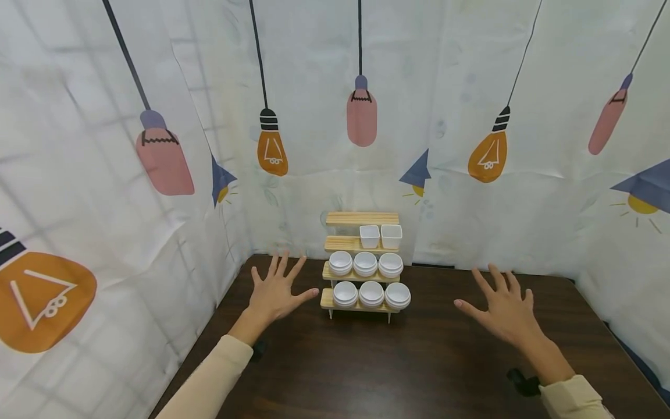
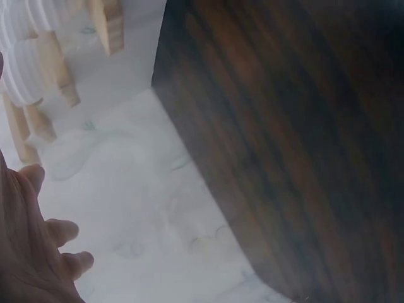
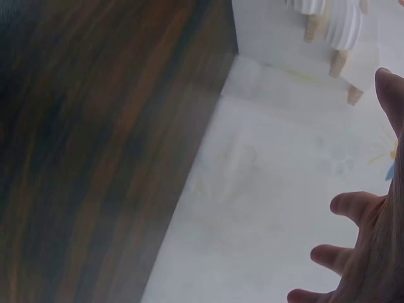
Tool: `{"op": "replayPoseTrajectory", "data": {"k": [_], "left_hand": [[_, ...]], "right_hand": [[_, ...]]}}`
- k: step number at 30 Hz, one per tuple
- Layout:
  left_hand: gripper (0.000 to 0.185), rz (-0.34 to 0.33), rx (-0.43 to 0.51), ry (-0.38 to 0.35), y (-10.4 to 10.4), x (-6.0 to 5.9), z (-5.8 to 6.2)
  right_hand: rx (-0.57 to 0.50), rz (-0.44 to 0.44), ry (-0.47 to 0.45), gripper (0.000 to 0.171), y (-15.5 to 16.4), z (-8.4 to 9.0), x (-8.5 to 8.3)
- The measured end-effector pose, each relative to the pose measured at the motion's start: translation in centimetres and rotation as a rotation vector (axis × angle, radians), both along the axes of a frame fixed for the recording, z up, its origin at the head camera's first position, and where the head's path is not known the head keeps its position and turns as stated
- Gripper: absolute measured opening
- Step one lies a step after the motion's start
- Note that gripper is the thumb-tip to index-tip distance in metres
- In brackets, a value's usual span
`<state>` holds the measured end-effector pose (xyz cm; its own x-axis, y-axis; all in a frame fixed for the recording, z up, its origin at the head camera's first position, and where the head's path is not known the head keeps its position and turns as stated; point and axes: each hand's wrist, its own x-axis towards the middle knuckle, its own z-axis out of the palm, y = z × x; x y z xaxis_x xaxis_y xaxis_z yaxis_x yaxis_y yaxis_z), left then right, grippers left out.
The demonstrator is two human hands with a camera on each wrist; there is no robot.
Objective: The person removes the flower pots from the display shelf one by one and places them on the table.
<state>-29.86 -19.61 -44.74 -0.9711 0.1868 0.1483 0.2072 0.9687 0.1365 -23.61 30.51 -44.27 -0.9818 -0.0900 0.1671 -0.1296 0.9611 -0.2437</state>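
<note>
Head view: left hand (image 1: 274, 294) and right hand (image 1: 503, 308) are hovering spread, empty, flanking rack (image 1: 361, 273); bowls (image 1: 371, 293) looking light, brittle; rims likely offering grip.

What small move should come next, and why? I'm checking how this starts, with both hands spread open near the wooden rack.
Probably bring the left hand toward the bottom-row bowls on the wooden rack. It hovers open and empty just left of the rack, closer than the right hand, and those bowls sit frontmost and unobstructed.

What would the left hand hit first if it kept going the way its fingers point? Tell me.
Probably the curtain wall behind the table; the left hand points past the wooden rack, which stands to its right. Depth is unclear.
</note>
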Motion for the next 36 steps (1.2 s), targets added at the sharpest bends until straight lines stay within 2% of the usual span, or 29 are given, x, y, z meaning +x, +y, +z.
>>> {"op": "replayPoseTrajectory", "data": {"k": [13,20,23,28,36], "left_hand": [[0.091,-0.014,0.120,0.006,1.4,0.8,-2.9],[0.087,-0.032,0.180,0.035,2.0,1.1,-4.2],[0.085,-0.030,0.205,0.023,2.3,1.2,-4.8],[0.081,-0.029,0.280,0.011,2.9,1.4,-5.5],[0.076,-0.036,0.383,0.048,3.7,1.4,-6.7]], "right_hand": [[-0.084,0.026,0.068,0.094,-2.1,-1.9,0.2],[-0.139,0.044,0.084,0.090,-3.3,-2.4,0.2],[-0.164,0.041,0.085,0.088,-3.7,-2.5,0.2],[-0.222,0.046,0.100,0.084,-4.4,-2.8,0.1],[-0.342,0.059,0.114,0.077,-5.7,-3.0,-0.4]]}}
